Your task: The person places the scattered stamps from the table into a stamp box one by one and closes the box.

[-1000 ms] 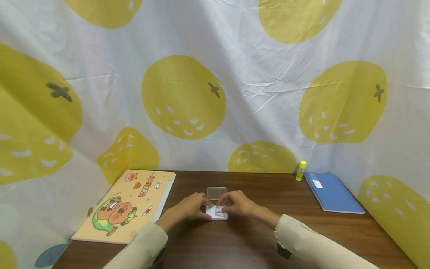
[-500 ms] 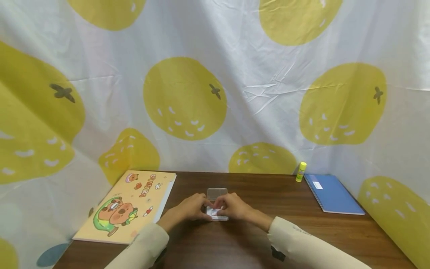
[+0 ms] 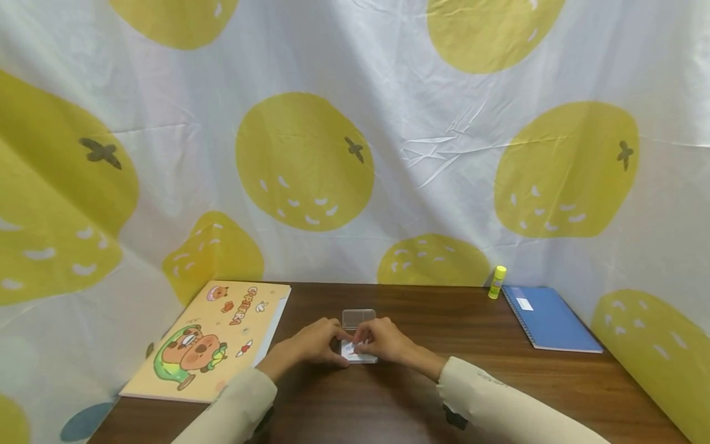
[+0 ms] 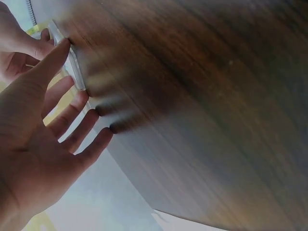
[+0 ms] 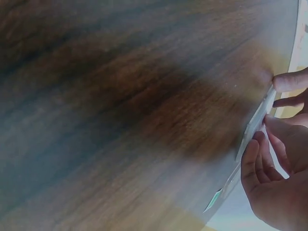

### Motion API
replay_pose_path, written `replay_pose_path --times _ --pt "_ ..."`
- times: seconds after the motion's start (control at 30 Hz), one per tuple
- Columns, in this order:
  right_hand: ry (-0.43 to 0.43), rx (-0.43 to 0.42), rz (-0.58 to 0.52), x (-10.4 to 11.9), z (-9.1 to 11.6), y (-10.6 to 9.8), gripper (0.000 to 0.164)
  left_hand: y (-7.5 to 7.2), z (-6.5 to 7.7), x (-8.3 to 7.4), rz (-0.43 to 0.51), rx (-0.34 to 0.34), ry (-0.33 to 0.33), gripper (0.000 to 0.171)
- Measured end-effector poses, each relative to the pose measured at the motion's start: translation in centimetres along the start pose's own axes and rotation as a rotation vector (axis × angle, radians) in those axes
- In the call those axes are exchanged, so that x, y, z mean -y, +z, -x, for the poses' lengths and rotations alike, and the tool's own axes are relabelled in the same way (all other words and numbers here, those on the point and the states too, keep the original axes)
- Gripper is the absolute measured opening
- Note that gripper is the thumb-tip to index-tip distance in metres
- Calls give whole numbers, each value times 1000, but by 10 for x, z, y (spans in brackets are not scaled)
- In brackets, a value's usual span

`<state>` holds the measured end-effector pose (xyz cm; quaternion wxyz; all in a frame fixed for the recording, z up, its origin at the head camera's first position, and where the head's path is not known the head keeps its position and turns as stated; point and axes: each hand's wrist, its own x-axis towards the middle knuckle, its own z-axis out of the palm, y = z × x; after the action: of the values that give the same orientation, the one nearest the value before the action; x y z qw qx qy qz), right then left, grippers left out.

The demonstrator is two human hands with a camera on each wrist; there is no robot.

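Note:
A small, flat, clear case (image 3: 363, 360) with white printed contents lies on the table in front of me. Its see-through lid (image 3: 359, 318) is folded back on the far side. My left hand (image 3: 318, 341) holds the case at its left side between thumb and forefinger; in the left wrist view the other fingertips (image 4: 111, 129) reach down to the tabletop. Over the right part of the case is my right hand (image 3: 387, 340), its thumb and fingers bent inward, with the tips at the white contents. Whether anything is pinched there is hidden.
At the left lies a large yellow-orange folder (image 3: 222, 345) with cartoon capybaras. A yellow glue stick (image 3: 497, 282) stands at the back right, beside a blue spiral notebook (image 3: 554, 320). A lemon-print curtain (image 3: 388, 154) encloses the brown table (image 3: 444, 308).
My right hand has shifted slightly left and its fingers have bent inward. The clear piece with a red mark under it a second ago is out of sight. The left hand stays put.

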<state>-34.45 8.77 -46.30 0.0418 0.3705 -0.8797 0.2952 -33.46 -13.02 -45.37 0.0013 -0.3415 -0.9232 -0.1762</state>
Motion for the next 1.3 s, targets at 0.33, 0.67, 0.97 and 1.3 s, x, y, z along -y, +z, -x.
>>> replay_pose_path --times 0.33,0.67,0.97,1.3 --pt "-36 10 20 -5 -1 0 7 -2 0 -1 39 3 -7 50" --pt "-87 63 68 -13 -2 -1 5 -3 1 2 40 -10 -7 48" --pt "-67 38 137 -9 -2 -1 9 -2 -3 3 39 -22 7 47" --pt "-95 38 52 -12 3 0 13 0 0 1 37 -5 -26 49"
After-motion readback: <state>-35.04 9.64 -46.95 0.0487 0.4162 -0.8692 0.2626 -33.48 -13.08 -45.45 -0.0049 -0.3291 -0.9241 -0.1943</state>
